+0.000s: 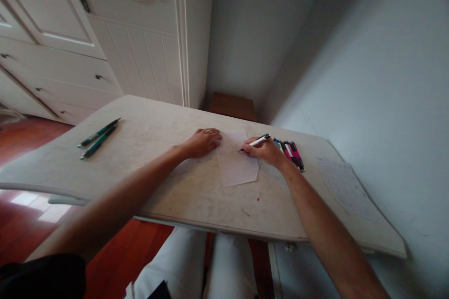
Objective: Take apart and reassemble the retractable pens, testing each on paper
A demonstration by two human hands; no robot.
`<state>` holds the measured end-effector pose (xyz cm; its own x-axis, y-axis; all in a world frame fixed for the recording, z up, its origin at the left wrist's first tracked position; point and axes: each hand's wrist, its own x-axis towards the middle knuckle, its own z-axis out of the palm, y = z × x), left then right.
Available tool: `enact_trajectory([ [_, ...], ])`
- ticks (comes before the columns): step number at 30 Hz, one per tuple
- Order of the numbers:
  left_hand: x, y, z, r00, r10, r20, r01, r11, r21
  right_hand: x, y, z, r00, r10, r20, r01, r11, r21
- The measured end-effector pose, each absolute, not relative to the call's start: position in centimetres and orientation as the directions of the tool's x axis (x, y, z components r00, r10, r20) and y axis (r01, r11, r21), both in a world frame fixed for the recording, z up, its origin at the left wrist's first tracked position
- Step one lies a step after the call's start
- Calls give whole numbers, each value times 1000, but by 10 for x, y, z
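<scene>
A white pen with a black end (260, 140) is pinched in my right hand (264, 151), its tip down at the surface of a lined sheet of paper (238, 168). Faint writing shows on the upper part of the sheet. My left hand (205, 143) lies flat at the paper's left edge, fingers stretched out and holding nothing, with a ring on one finger. Just right of my right hand, several pens (293, 153) in pink, black, white and blue lie side by side, partly hidden behind the hand.
Two green pens (100, 138) lie at the left of the white table (196, 196). Another written sheet (347, 187) rests at the right, near the wall (393, 79). A white cabinet (147, 56) and a brown wooden box-like piece (233, 106) stand beyond the far edge.
</scene>
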<state>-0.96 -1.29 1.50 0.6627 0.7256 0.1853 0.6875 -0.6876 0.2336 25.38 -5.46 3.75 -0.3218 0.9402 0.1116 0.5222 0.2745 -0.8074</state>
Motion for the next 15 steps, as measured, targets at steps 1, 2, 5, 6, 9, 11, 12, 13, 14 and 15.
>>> enact_trajectory([
  [1, -10, -13, 15, 661, 727, 185, 688, -686, 235, 253, -55, 37, -328, 938, 113, 512, 277, -813],
  [2, -9, -13, 15, 662, 727, 185, 688, -687, 236, 252, -55, 37, -335, 936, 109, 501, 275, -821],
  [5, -9, -13, 15, 663, 726, 182, 690, -687, 227, 251, -55, 35, -363, 927, 92, 493, 275, -825],
  [6, -9, -13, 15, 663, 726, 180, 692, -687, 222, 251, -54, 34, -371, 923, 97, 501, 287, -817],
  [9, -9, -13, 15, 660, 730, 177, 697, -683, 216, 251, -54, 33, -383, 913, 140, 515, 337, -788],
  [11, -9, -13, 15, 659, 730, 181, 697, -683, 219, 250, -54, 34, -392, 908, 147, 511, 348, -786],
  [12, -9, -12, 14, 659, 729, 184, 695, -684, 219, 249, -55, 34, -401, 905, 141, 508, 347, -788],
  [13, -9, -12, 14, 660, 727, 187, 693, -686, 220, 248, -56, 35, -409, 903, 133, 505, 345, -791],
  [14, -9, -12, 14, 663, 724, 189, 691, -689, 219, 247, -57, 36, -414, 901, 129, 503, 344, -793],
  [15, -9, -12, 14, 664, 723, 191, 689, -691, 217, 246, -58, 37, -417, 900, 130, 503, 347, -792],
])
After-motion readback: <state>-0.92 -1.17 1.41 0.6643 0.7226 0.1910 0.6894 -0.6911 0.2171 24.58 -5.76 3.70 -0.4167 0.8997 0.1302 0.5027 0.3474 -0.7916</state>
